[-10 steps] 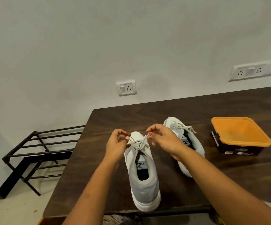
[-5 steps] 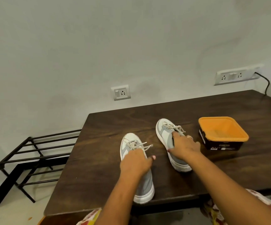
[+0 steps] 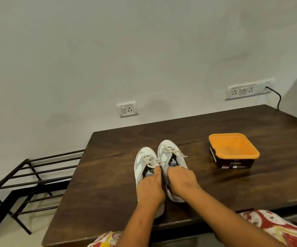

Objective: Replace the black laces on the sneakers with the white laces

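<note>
From my remote seat I see the left sneaker (image 3: pixel 141 163) and right sneaker (image 3: pixel 163 152) side by side on the table (image 3: pixel 117 175), toes toward twelve o'clock; both carry white laces (image 3: pixel 150 160); the left hand (image 3: pixel 150 188) clasps the left sneaker's heel end; the right hand (image 3: pixel 181 180) clasps the right sneaker's, fingers seemingly curled over the collars, though knuckles hide them; an orange tub (image 3: pixel 233 164) sits at two o'clock, well apart.

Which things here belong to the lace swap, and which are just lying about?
Job: left sneaker, right sneaker, white laces, left hand, right hand.
Lying about: orange tub, metal rack, wall socket.
</note>
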Demonstrator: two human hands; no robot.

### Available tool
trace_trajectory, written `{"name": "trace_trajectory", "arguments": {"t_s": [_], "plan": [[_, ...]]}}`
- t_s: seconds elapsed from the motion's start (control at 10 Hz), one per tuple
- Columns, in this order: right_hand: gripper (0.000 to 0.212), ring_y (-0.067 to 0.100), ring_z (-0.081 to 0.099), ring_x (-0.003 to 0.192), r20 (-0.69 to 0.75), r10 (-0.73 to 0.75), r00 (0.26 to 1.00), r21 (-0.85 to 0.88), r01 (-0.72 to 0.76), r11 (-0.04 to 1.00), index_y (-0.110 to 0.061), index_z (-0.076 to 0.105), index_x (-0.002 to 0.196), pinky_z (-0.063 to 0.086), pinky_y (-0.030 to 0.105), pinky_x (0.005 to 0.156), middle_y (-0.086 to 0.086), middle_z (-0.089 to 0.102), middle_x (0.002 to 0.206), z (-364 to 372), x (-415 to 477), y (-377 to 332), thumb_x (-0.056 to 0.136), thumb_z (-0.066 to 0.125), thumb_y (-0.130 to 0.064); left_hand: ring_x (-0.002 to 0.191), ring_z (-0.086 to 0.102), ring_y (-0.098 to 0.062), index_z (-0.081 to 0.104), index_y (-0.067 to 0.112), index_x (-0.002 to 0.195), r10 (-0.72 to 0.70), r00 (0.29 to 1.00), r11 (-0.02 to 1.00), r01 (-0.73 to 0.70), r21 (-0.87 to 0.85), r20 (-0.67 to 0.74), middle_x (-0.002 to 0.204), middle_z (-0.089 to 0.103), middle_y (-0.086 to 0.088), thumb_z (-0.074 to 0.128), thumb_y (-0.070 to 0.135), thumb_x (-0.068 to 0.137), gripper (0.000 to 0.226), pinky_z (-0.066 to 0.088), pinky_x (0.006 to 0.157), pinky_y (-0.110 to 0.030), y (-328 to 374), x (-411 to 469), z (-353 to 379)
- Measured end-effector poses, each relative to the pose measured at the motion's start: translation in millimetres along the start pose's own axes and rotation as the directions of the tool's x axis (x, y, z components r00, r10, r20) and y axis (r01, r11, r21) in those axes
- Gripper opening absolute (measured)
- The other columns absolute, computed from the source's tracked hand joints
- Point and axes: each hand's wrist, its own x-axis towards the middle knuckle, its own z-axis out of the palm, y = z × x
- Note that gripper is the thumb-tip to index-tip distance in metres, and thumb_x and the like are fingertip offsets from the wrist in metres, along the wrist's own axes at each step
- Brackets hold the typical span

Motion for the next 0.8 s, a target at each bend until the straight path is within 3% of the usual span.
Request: {"name": "trace_trajectory", "arguments": {"t_s": [0.2,0.3,0.4,0.5,0.7,0.8], "plan": [[0.029,0.026,0.056,0.111,0.020,-0.062,0.998,-0.035,0.062,0.997,-0.010,0.059,0.113,0.048,0.035,0.085,0.009,0.063,0.117,4.1,-5.9,-8.5,0.085,0.063,-0.011,0.082,0.063,-0.019,0.037,0.020,0.125,0.091,0.986,0.996,-0.088,0.024,-0.143,0.090,0.067,0.001,0.041,0.024,0.087,0.038,0.033,0.067,-0.030,-7.2,14.0,8.5],[0.033,0.028,0.051,0.117,0.031,-0.121,0.992,-0.050,0.123,0.991,-0.007,0.053,0.121,0.046,0.037,0.091,0.012,0.058,0.124,0.7,-10.1,-5.9,0.089,0.058,-0.012,0.087,0.060,-0.019,0.040,0.021,0.123,0.112,0.982,0.993,-0.106,0.047,-0.154,0.093,0.066,0.002,0.044,0.027,0.085,0.038,0.033,0.070,-0.030,-8.8,15.1,3.8],[0.043,0.030,0.039,0.128,0.077,-0.145,0.986,-0.047,0.149,0.988,-0.004,0.044,0.132,0.034,0.037,0.106,0.016,0.047,0.136,-10.8,-16.9,-5.8,0.094,0.054,-0.022,0.104,0.055,-0.021,0.033,0.023,0.129,0.087,0.994,0.990,-0.079,0.113,-0.067,0.107,0.063,0.002,0.047,0.032,0.084,0.048,0.035,0.090,-0.037,-5.7,9.8,-3.0],[0.053,0.032,0.029,0.135,0.098,-0.131,0.987,-0.029,0.135,0.990,-0.003,0.036,0.139,0.023,0.038,0.113,0.017,0.037,0.143,-25.6,-32.3,-9.5,0.095,0.053,-0.026,0.116,0.050,-0.022,0.031,0.025,0.130,-0.033,0.999,0.999,0.032,0.040,0.011,0.117,0.058,-0.001,0.051,0.035,0.086,0.050,0.028,0.105,-0.047,-2.2,-5.3,-16.1],[0.050,0.030,0.030,0.136,0.124,-0.135,0.983,-0.068,0.144,0.987,-0.016,0.036,0.143,0.030,0.047,0.108,0.013,0.036,0.146,-49.3,-96.9,-34.7,0.095,0.051,-0.024,0.123,0.045,-0.024,0.041,0.020,0.119,-0.061,0.998,0.998,0.060,0.029,0.036,0.123,0.054,0.000,0.051,0.026,0.086,0.035,0.024,0.110,-0.055,13.8,-65.8,-59.6],[0.051,0.031,0.027,0.138,0.129,-0.101,0.987,-0.103,0.114,0.988,-0.017,0.034,0.145,0.026,0.048,0.110,0.013,0.032,0.149,-60.7,-125.7,-43.4,0.097,0.047,-0.026,0.126,0.041,-0.023,0.043,0.021,0.121,-0.055,0.998,0.997,0.054,0.057,0.025,0.127,0.050,-0.001,0.056,0.027,0.085,0.040,0.025,0.109,-0.055,21.0,-96.1,-78.6]]}}
